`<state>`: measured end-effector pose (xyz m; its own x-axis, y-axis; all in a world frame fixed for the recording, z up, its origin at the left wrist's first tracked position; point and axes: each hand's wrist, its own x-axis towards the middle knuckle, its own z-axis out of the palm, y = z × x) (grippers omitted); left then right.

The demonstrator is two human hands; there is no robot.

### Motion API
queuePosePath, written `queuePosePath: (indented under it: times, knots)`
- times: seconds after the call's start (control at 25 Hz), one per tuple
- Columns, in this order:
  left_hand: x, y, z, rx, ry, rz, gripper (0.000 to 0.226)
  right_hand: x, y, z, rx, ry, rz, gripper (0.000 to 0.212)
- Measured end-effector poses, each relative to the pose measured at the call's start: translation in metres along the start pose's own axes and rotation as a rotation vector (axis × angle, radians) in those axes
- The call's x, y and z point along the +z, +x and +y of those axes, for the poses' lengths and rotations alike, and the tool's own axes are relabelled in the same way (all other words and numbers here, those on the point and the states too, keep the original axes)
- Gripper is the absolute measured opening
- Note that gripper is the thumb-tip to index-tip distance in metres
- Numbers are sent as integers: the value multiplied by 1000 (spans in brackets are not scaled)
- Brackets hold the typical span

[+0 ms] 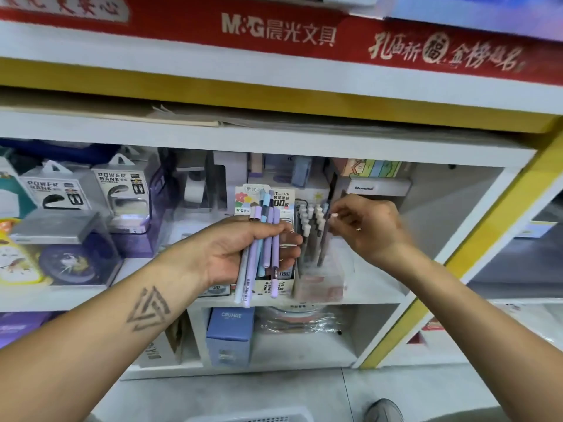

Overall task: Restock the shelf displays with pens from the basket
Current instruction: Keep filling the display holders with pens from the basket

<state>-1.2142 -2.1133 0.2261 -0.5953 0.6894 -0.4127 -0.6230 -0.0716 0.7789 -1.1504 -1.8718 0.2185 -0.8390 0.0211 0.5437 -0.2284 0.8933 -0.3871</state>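
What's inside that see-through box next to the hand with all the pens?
The clear box holds upright pens with white caps. The right hand pinches one pen's top. The box's bottom looks blurry, so what lies there cannot be told.

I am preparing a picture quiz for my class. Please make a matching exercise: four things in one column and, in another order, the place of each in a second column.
Things:
1. pen bundle
2. clear pen holder
3. power bank boxes
4. blue box

Places:
A. on the lower shelf, under the pens
B. gripped in the left hand
C. on the shelf, far left
D. on the shelf, below the right hand

Pairs: 1-B, 2-D, 3-C, 4-A
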Motion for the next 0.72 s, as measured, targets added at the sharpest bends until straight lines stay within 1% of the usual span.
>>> queuePosePath:
  times: [0.12, 0.24, 0.36, 0.44, 0.52, 0.6, 0.68, 0.72]
  knots:
    - [3, 3, -2, -3, -3, -1, 34, 3, -4, 3, -55, -8, -13, 14]
    - [5, 4, -4, -10, -12, 0, 31, 4, -6, 0, -89, 30, -30, 14]
    - [4, 4, -5, -22, -30, -18, 30, 6, -7, -4, -118, 0, -50, 15]
    - [4, 2, -4, -9, -29, -41, 28, 6, -5, -6, -94, -21, -57, 9]
    - [5, 0, -4, 9, -17, -77, 26, 3, -2, -4, -15, -54, -46, 3]
    - [5, -1, -3, 22, 3, -106, 28, 0, -3, -2, 28, -78, -52, 7]
    - [5, -1, -5, 36, 14, -133, 31, 0, -5, -6, -2, -127, -141, 8]
    - [5, -1, -6, 41, 16, -151, 32, 2, -7, -9, -18, -174, -193, 14]
